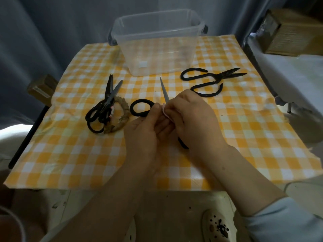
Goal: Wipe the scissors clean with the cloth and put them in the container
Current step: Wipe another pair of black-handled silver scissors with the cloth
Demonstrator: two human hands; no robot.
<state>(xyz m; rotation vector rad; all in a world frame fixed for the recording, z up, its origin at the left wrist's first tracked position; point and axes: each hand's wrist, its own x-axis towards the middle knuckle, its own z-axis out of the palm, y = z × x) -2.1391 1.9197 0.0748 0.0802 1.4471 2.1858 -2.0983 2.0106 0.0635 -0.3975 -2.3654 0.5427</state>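
Over the middle of the checked table I hold a pair of black-handled scissors (pixel 164 90), its blade pointing away toward the container. My left hand (pixel 145 130) grips the scissors near the handle loop. My right hand (pixel 190 117) pinches a small pinkish cloth (pixel 165 113) against the blade's base. A clear plastic container (pixel 157 49) stands at the back centre; I see nothing in it. Another black pair (pixel 209 81) lies to the right. On the left, more black scissors (pixel 104 103) lie piled together.
A yellow-and-white checked cloth (pixel 244 137) covers the table. A twine-wrapped ring (pixel 120 117) lies under the left pile. A woven basket (pixel 293 32) stands on a side surface at the right. Grey curtains hang behind.
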